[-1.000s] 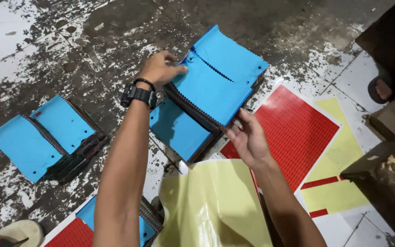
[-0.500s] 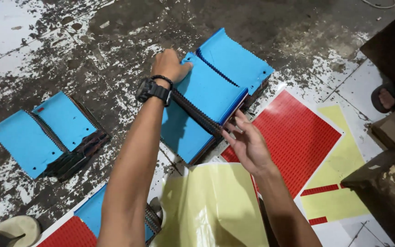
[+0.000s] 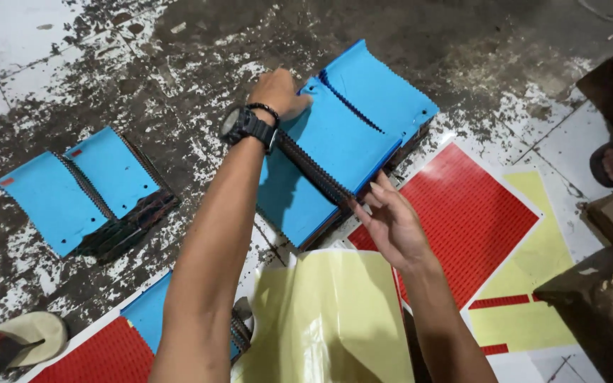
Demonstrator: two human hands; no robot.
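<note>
a: what have my hands got right now?

b: your left hand (image 3: 278, 92) is pressed down on the far end of the blue swatch stack (image 3: 342, 142) lying on the floor (image 3: 143, 64), its grip closed over the top edge, i'd judge to pin the sheets flat.

a: and my right?

b: the right hand (image 3: 391, 220) pinches the near end of the stack's dark serrated spine, grip closed on it, likely so the pinked edges line up along the fold.

a: where does it sit among the rest?

b: mid-floor, its near corner just over the red dotted sheet (image 3: 470, 220). a second blue stack (image 3: 79, 191) lies well apart to the left, and a yellow film (image 3: 328, 319) sits nearest you, between your forearms.
</note>
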